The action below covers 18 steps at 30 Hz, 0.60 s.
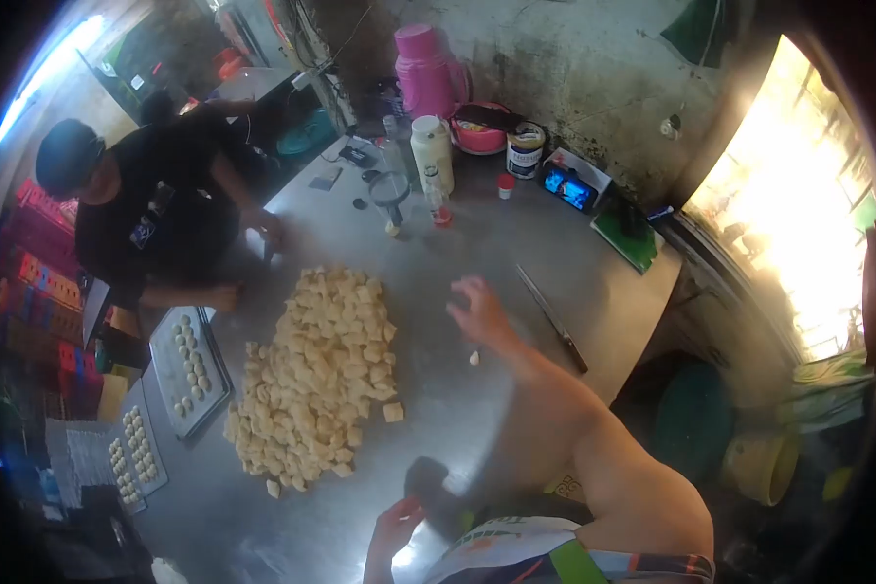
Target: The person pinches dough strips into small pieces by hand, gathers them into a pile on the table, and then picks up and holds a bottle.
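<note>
A large heap of cut dough pieces [316, 375] covers the middle of the metal table [438, 438]. To the right of the heap, my right hand [479, 310] is over the table with its fingers apart and nothing in them. A small bit of dough [474, 358] lies on the metal just below that hand. Near the table's front edge is my left hand [399, 524], its fingers bent and partly turned from view; whether it holds anything is unclear. A knife [552, 321] with a dark handle lies right of my right hand.
Across the table at left, a co-worker [161, 209] has both hands at the table. Trays of dough balls [190, 375] [134, 453] are at left. At the back stand a pink thermos [425, 73], a white bottle [432, 156], a can [525, 151] and a phone [568, 187].
</note>
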Motion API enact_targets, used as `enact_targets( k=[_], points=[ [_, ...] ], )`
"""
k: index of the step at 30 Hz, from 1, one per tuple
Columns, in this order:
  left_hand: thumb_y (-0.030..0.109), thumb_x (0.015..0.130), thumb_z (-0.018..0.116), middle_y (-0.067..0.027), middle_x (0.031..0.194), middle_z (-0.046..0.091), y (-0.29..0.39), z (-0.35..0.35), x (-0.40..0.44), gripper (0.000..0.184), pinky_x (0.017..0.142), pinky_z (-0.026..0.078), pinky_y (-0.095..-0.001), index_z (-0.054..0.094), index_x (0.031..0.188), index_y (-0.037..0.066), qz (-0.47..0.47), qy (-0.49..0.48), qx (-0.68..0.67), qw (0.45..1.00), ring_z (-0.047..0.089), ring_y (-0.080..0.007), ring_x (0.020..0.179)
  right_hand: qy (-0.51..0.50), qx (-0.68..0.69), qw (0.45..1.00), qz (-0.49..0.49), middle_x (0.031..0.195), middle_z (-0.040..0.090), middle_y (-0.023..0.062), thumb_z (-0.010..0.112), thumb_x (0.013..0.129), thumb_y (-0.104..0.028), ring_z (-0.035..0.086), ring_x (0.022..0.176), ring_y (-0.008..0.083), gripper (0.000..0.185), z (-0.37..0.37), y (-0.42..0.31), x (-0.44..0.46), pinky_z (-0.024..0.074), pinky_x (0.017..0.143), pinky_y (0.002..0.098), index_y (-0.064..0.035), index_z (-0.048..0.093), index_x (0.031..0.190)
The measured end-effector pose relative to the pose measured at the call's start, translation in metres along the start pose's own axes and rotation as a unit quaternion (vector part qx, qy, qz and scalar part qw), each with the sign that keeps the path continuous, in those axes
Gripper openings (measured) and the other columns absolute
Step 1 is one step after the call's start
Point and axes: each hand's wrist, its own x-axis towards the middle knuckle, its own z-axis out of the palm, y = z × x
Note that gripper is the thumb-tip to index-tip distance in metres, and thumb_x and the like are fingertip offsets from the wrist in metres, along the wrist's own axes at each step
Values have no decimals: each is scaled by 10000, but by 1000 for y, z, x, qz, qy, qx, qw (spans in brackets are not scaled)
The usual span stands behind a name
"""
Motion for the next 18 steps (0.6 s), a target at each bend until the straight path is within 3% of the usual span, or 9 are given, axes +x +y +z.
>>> enact_targets(
  k=[4, 6, 7, 9, 11, 13, 16, 18],
  points=[
    [121, 911, 716, -75, 1064, 708, -4, -15, 13, 377, 875, 522, -276, 625, 1253, -12, -5, 20, -19, 1000, 653, -144, 992, 148, -14, 988, 48, 1248, 566, 193, 852, 714, -253, 541, 1167, 381, 706, 20, 15, 120, 454, 982, 447, -35, 511, 1293],
    [120, 910, 712, -60, 997, 703, -1, -29, 14, 369, 836, 520, -263, 627, 1243, -17, 38, 59, 30, 997, 643, -122, 935, 184, 22, 982, 39, 1241, 568, 202, 879, 675, -287, 544, 1165, 382, 811, 32, 19, 161, 465, 965, 459, -53, 458, 1327],
    [215, 921, 717, -96, 1111, 704, -10, -35, 12, 331, 865, 526, -335, 663, 1211, 63, 45, 59, 43, 996, 641, -167, 1016, 186, 15, 981, 47, 1241, 568, 202, 879, 675, -287, 544, 1165, 382, 811, 37, 22, 175, 465, 965, 459, -53, 458, 1327],
    [205, 925, 707, -89, 1090, 704, -9, -47, 11, 326, 864, 528, -335, 659, 1209, 52, 8, 42, 59, 997, 641, -166, 1003, 182, -52, 976, 112, 1259, 587, 159, 892, 636, -324, 582, 1130, 342, 896, 44, 21, 197, 463, 941, 454, -86, 416, 1358],
    [196, 930, 697, -82, 1068, 703, -25, -51, 11, 320, 863, 530, -336, 655, 1207, 40, -26, 34, 75, 996, 642, -164, 991, 159, -43, 978, 130, 1279, 581, 158, 877, 644, -337, 579, 1154, 339, 884, 51, 26, 210, 462, 949, 460, -95, 418, 1359],
    [191, 932, 692, -75, 1054, 703, -52, -45, 9, 318, 852, 533, -327, 652, 1204, 32, 37, 80, 94, 992, 641, -162, 980, 137, -31, 979, 145, 1299, 576, 157, 862, 651, -349, 576, 1178, 337, 872, 63, 38, 223, 461, 957, 466, -104, 419, 1361],
    [193, 929, 696, -77, 1071, 703, -43, -42, 7, 341, 844, 536, -325, 642, 1228, 38, 17, 68, 87, 994, 646, -168, 987, 145, -49, 982, 114, 1231, 619, 155, 804, 699, -326, 608, 1150, 334, 773, 73, 51, 227, 483, 927, 464, -133, 438, 1352],
    [199, 933, 691, -85, 1077, 702, -55, -38, 15, 355, 841, 537, -323, 633, 1245, 40, 15, 60, 67, 996, 648, -172, 987, 84, 18, 986, 142, 1134, 658, 157, 763, 727, -290, 647, 1069, 336, 685, 68, 49, 217, 508, 874, 457, -155, 466, 1331]
  ],
)
